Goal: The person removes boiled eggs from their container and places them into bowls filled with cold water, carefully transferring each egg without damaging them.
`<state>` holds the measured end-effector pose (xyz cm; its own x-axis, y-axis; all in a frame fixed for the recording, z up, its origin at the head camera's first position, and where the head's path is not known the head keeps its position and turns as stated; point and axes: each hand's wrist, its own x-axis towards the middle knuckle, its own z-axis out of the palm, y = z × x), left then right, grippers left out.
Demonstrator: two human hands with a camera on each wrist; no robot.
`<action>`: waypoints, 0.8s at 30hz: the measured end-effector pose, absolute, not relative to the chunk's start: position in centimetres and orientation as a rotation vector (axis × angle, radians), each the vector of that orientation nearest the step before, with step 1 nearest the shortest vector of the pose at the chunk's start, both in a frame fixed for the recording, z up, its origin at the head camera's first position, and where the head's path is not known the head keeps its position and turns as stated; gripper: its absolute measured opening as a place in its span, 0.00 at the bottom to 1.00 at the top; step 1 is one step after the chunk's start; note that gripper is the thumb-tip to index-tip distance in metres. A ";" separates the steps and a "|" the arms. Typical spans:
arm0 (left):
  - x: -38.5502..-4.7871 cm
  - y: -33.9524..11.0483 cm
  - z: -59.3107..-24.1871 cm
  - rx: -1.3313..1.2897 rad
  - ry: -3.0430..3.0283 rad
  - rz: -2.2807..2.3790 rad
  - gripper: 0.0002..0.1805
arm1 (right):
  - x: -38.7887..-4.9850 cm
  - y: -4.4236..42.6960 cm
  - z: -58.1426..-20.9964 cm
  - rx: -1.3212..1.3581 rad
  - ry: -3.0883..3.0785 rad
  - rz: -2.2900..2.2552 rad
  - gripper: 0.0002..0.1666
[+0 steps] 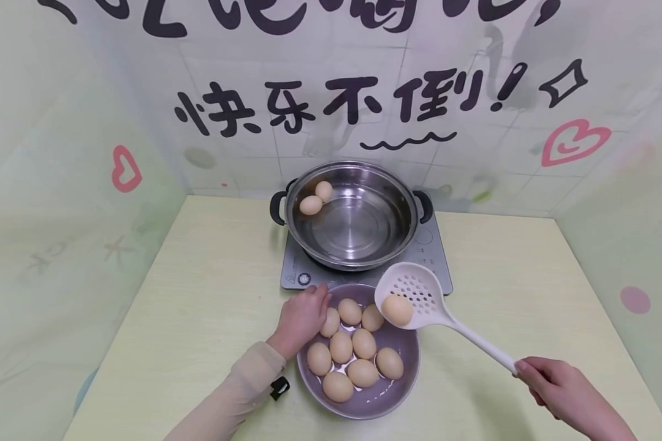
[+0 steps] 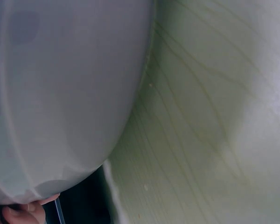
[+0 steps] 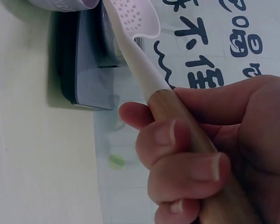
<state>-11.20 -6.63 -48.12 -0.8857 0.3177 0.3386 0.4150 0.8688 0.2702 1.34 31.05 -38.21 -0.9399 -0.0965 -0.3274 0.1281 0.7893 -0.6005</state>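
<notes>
My right hand grips the wooden handle of a white slotted spoon, its fingers curled round the handle in the right wrist view. One egg lies in the spoon's head, which is over the far right rim of a purple-grey bowl. Several brown eggs sit in that bowl. At its far left rim my left hand holds the edge, partly covering one egg. In the left wrist view the bowl's outer wall fills the left side, with fingertips at the bottom corner.
Behind the bowl a steel pot with black handles stands on an induction cooker. Two eggs lie at the pot's left side. A small black object is beside the left sleeve. A printed sheet rises behind.
</notes>
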 end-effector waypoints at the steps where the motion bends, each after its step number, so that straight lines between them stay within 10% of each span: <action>1: -11.2 -6.6 -48.1 -0.552 -2.758 -0.490 0.06 | 1.4 31.1 -38.2 0.031 2.635 -0.920 0.15; 24: -11.2 -6.7 -48.1 -0.552 -2.758 -0.484 0.07 | 1.5 30.8 -37.7 0.122 2.796 -0.801 0.11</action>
<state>-11.17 -6.66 -48.14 -0.8856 0.3178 0.3387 0.4142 0.8703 0.2664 1.54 30.80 -37.72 -0.9701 0.0163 -0.2421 0.1421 0.8470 -0.5123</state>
